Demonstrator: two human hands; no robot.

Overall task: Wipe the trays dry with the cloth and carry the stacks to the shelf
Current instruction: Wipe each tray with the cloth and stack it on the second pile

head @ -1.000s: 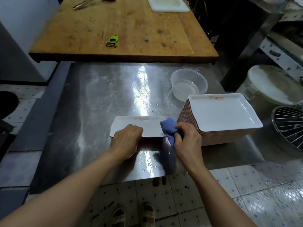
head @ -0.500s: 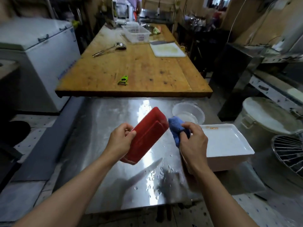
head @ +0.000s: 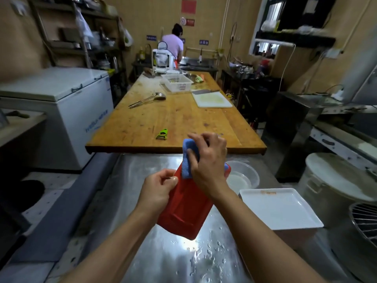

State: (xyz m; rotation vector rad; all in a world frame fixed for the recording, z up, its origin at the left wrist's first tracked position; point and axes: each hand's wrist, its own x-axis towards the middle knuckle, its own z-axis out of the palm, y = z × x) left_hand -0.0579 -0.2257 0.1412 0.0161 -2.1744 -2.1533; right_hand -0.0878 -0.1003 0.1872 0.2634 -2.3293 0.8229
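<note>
Tray point(head: 186, 209) (red underside facing you) is gripped at its edge by your left hand point(head: 158, 189); your right hand point(head: 208, 162) presses the blue cloth point(head: 188, 158) against it above the bench point(head: 142, 252).

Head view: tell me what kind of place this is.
Likely a commercial kitchen: a long wooden prep table bearing a cutting board and ladle, a chest freezer, and stacked white trays.

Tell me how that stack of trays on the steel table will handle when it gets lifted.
The stack of trays looks many layers deep, so probably heavy; two hands seem wise. The steel table shows water drops nearby, so the glossy tray edges may be slippery. The nested trays look rigid and should likely lift as one block.
</note>
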